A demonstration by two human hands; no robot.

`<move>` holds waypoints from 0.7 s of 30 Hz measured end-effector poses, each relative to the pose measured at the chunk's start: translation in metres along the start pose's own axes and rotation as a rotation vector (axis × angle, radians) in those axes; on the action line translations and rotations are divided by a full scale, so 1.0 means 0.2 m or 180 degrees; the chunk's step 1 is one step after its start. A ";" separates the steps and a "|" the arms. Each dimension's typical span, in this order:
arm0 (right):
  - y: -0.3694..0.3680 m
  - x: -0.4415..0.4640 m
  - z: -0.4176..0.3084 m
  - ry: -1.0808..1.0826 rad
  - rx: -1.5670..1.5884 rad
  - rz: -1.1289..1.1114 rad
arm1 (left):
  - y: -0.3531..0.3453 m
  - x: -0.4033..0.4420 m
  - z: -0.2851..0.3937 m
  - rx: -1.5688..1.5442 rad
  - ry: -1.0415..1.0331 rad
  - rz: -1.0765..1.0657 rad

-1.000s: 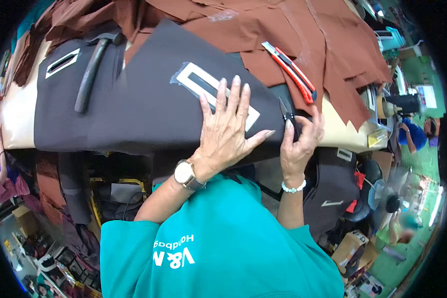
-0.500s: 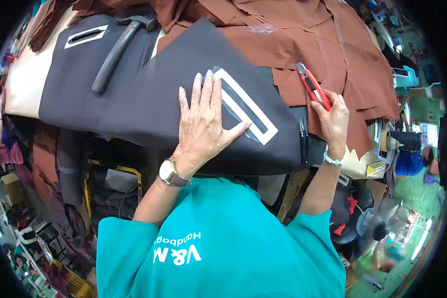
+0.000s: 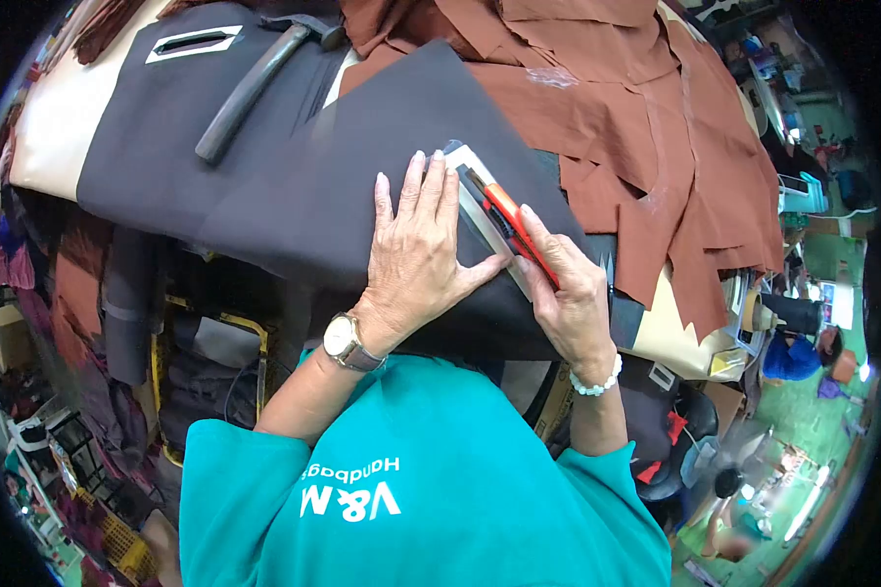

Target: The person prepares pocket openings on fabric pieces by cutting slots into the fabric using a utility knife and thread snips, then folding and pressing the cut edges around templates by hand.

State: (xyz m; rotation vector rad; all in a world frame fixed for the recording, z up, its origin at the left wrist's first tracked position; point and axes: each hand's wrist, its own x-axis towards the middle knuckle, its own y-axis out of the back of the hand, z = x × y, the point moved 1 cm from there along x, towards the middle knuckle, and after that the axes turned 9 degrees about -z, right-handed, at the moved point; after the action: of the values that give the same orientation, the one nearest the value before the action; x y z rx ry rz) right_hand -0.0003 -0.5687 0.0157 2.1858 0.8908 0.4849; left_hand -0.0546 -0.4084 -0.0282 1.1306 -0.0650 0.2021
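My left hand point(image 3: 413, 256) lies flat with its fingers stretched out on a black sheet of material point(image 3: 313, 186). Its fingertips and thumb rest along the left side of a narrow white rectangular frame point(image 3: 464, 158) on the sheet. In my right hand point(image 3: 576, 305) is a red utility knife point(image 3: 508, 221), its tip over the upper part of the frame's inner slot. Whether the blade touches the material I cannot tell. The knife and right hand cover much of the frame's right side.
A hammer point(image 3: 255, 93) lies on the black material, near a second white frame point(image 3: 194, 44) around a slot. Brown sheets point(image 3: 617, 137) are piled at the back and right. Thread snips point(image 3: 610, 272) lie partly hidden beside my right hand.
My right hand has brought the utility knife leftward from above the brown sheets to the white frame. My left hand stays flat beside the frame. The view has shifted slightly.
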 end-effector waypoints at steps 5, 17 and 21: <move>0.00 0.02 0.01 0.0018 -0.0226 -0.0040 | 0.00 0.00 0.00 -0.0048 0.0014 0.0033; 0.01 0.03 0.00 0.0072 -0.0353 -0.0063 | 0.00 0.00 0.01 -0.0248 0.0075 0.0134; 0.06 0.06 -0.07 -0.0060 -0.1033 -0.0382 | 0.00 0.00 0.01 -0.0245 0.0062 0.0133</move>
State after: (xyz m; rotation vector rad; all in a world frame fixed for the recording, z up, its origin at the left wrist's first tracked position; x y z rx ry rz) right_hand 0.0059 -0.5586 0.0345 1.8294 0.8618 0.5107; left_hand -0.0540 -0.4101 -0.0280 1.0512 -0.0786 0.2459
